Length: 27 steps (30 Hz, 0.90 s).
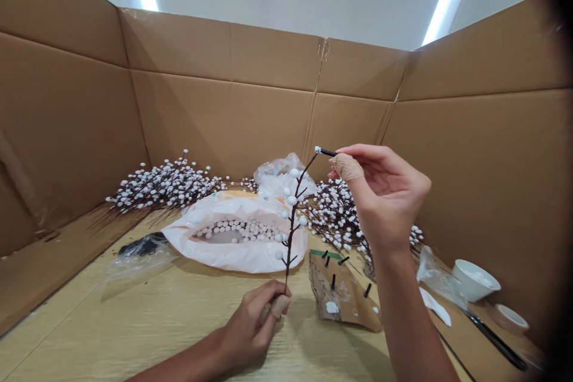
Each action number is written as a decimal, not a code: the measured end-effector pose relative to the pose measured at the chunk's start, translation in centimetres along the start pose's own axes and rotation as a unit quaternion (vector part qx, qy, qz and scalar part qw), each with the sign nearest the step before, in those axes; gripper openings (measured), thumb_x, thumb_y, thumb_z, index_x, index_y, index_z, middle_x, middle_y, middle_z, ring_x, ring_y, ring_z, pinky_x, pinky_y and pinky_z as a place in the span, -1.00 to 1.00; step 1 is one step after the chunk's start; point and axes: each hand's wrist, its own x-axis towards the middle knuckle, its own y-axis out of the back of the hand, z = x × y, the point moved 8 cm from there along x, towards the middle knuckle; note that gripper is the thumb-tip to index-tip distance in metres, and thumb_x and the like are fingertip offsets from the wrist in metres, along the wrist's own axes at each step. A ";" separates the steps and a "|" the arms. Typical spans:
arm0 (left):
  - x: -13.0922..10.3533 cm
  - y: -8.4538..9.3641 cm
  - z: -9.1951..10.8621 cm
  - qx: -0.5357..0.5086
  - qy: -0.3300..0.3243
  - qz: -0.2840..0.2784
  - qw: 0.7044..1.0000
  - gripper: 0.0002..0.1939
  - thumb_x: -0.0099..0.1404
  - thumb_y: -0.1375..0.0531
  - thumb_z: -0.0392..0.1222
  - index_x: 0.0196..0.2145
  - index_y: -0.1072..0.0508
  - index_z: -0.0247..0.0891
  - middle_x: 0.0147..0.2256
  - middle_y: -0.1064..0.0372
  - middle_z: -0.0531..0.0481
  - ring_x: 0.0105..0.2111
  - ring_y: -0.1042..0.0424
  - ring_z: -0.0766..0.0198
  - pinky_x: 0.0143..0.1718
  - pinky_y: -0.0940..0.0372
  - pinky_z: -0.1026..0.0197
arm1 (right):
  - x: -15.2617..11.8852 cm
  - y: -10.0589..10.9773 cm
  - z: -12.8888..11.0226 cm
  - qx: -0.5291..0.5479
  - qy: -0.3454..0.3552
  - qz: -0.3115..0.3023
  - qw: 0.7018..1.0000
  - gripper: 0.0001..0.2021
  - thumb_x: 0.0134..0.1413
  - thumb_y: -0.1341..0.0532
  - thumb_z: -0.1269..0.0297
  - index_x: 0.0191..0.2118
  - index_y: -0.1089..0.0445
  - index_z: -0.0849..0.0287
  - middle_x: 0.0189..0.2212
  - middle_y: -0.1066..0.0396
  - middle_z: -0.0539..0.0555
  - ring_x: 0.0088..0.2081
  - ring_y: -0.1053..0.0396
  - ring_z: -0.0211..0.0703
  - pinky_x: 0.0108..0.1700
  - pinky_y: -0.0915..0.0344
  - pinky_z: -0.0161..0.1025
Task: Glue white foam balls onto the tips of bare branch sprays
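From here, the left hand (264, 319) grips the berry stem (293, 215) low; I'd steady it there while the right hand (385, 185), pinching the black stick (328, 152), touches lightly.

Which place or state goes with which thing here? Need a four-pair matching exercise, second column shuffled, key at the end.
Things
1. Berry branch
2. White-tipped black stick
3. White bag
4. Cardboard block

Places and states
A. Has black pegs sticking up from it
B. Lower end held in the left grip
C. Lies open, with white balls inside
D. Held in the right grip

Right pairs: 1-B, 2-D, 3-C, 4-A
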 end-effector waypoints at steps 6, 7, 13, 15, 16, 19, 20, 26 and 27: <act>0.0 0.1 0.2 -0.001 0.002 0.012 1.000 -0.86 0.38 0.02 -0.29 -0.28 -0.32 -0.28 -0.43 -0.31 -0.02 -0.43 -0.30 0.31 -0.38 -0.19 0.30 | 0.1 0.1 0.2 -0.017 -0.003 0.006 1.000 -0.94 0.05 -0.26 0.41 -0.31 -0.45 0.15 -0.44 -0.47 -0.02 -0.44 -0.45 -0.29 -0.36 -0.46 -0.29; 0.0 0.1 0.2 -0.002 0.001 0.013 1.000 -0.87 0.37 0.02 -0.29 -0.28 -0.32 -0.28 -0.43 -0.31 -0.02 -0.43 -0.30 0.30 -0.39 -0.19 0.30 | 0.1 0.2 0.2 -0.016 -0.003 0.007 1.000 -0.94 0.04 -0.26 0.41 -0.31 -0.45 0.15 -0.44 -0.46 -0.02 -0.44 -0.45 -0.29 -0.36 -0.46 -0.29; 0.0 0.0 -0.2 -0.004 0.008 0.000 1.000 -0.90 0.33 -0.01 -0.34 -0.26 -0.31 -0.28 -0.41 -0.31 -0.03 -0.42 -0.29 0.30 -0.37 -0.20 0.29 | 0.2 0.2 0.3 -0.026 -0.004 0.007 1.000 -0.94 0.05 -0.25 0.40 -0.31 -0.44 0.15 -0.44 -0.46 -0.02 -0.44 -0.45 -0.29 -0.36 -0.46 -0.29; 0.0 0.0 -0.1 -0.004 0.003 0.000 1.000 -0.89 0.34 -0.01 -0.33 -0.25 -0.32 -0.28 -0.41 -0.31 -0.03 -0.43 -0.29 0.30 -0.37 -0.20 0.29 | 0.2 0.2 0.3 -0.031 0.000 0.006 1.000 -0.94 0.06 -0.25 0.40 -0.31 -0.44 0.15 -0.44 -0.46 -0.02 -0.44 -0.45 -0.29 -0.37 -0.46 -0.29; 0.0 0.1 -0.1 -0.003 0.000 0.003 1.000 -0.89 0.35 0.00 -0.32 -0.25 -0.32 -0.29 -0.42 -0.32 -0.03 -0.43 -0.30 0.30 -0.37 -0.21 0.29 | 0.2 0.2 0.3 -0.031 0.001 0.006 0.999 -0.95 0.06 -0.25 0.40 -0.31 -0.44 0.15 -0.44 -0.46 -0.01 -0.44 -0.45 -0.29 -0.37 -0.46 -0.29; 0.1 0.1 0.1 0.001 -0.001 0.008 1.000 -0.87 0.37 0.02 -0.30 -0.26 -0.32 -0.29 -0.42 -0.32 -0.03 -0.44 -0.30 0.31 -0.38 -0.21 0.30 | 0.2 0.2 0.3 -0.025 -0.001 0.009 1.000 -0.95 0.05 -0.26 0.40 -0.31 -0.44 0.16 -0.44 -0.46 -0.02 -0.44 -0.45 -0.29 -0.37 -0.46 -0.29; 0.1 0.1 0.1 0.002 0.000 0.008 1.000 -0.86 0.37 0.02 -0.29 -0.26 -0.32 -0.29 -0.43 -0.32 -0.03 -0.44 -0.30 0.31 -0.38 -0.21 0.30 | 0.2 0.2 0.3 -0.021 -0.002 0.010 1.000 -0.95 0.04 -0.26 0.40 -0.31 -0.45 0.16 -0.44 -0.46 -0.02 -0.45 -0.45 -0.29 -0.37 -0.46 -0.29; 0.0 0.2 0.2 0.001 0.007 0.011 1.000 -0.85 0.38 0.02 -0.27 -0.28 -0.32 -0.28 -0.43 -0.33 -0.04 -0.43 -0.31 0.30 -0.38 -0.21 0.29 | 0.3 0.3 0.4 -0.021 -0.007 0.011 1.000 -0.95 0.04 -0.26 0.40 -0.32 -0.45 0.15 -0.45 -0.46 -0.02 -0.45 -0.44 -0.29 -0.38 -0.45 -0.29; 0.0 0.2 0.1 0.001 0.008 0.010 1.000 -0.85 0.38 0.02 -0.27 -0.28 -0.33 -0.28 -0.42 -0.33 -0.05 -0.43 -0.31 0.29 -0.38 -0.22 0.29 | 0.3 0.3 0.4 -0.022 -0.007 0.010 1.000 -0.95 0.04 -0.26 0.40 -0.32 -0.45 0.15 -0.45 -0.46 -0.02 -0.45 -0.45 -0.29 -0.38 -0.45 -0.29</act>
